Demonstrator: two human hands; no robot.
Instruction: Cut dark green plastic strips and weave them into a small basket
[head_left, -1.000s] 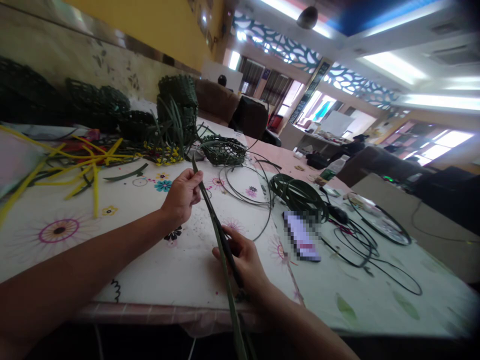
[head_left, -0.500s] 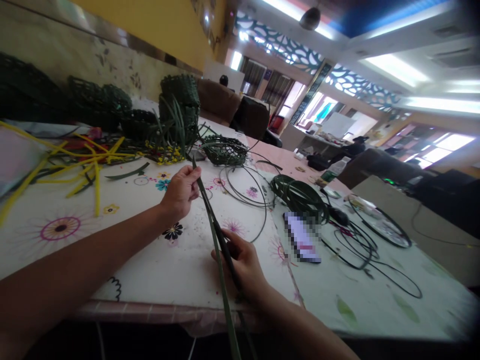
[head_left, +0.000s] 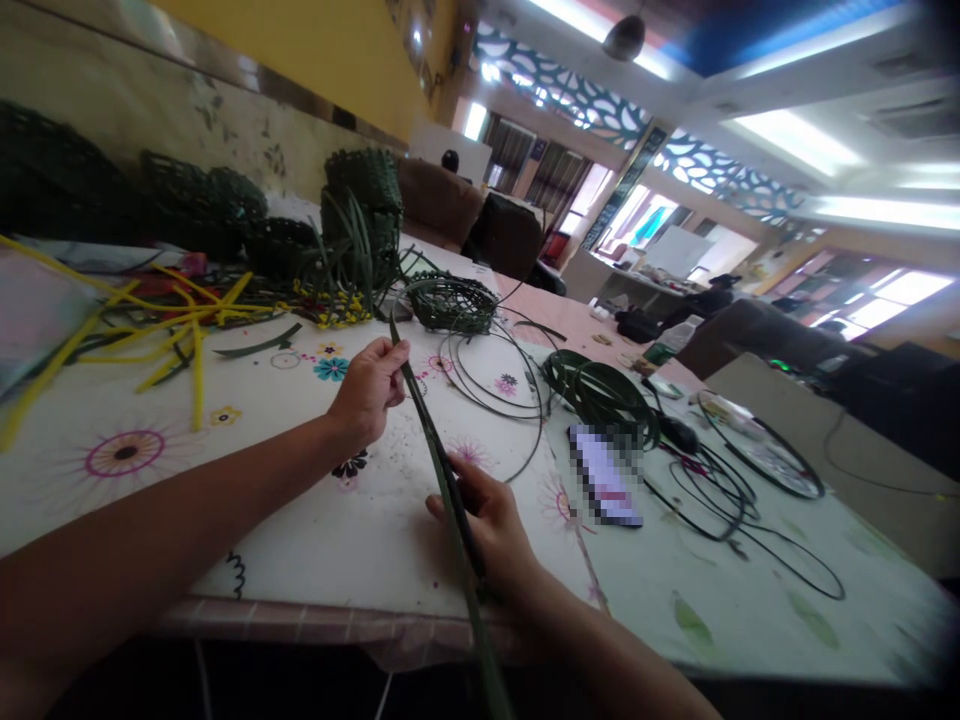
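Note:
My left hand [head_left: 370, 390] pinches a long, flat, dark green weaving strip [head_left: 420, 410] close to its upper end. From there the strip slants down past my right hand and over the front table edge. My right hand [head_left: 487, 520] is closed around a dark, slender tool [head_left: 466, 525] lying along the strip. Fingers and strip cover much of that tool, so its exact kind is unclear. Both hands are above the flower-patterned tablecloth [head_left: 292, 530].
Woven green baskets [head_left: 364, 190] stand at the back left, with yellow strips [head_left: 196, 375] before them. A low open basket [head_left: 454, 300] sits beyond my hands. To the right lie coiled green strips [head_left: 600, 390], a phone [head_left: 604, 475] and thin loops of cord [head_left: 720, 500].
The strip's lower part has swung right, now crossing closer in front of the tool and my right hand. My left hand has shifted very slightly right; both grips stay the same.

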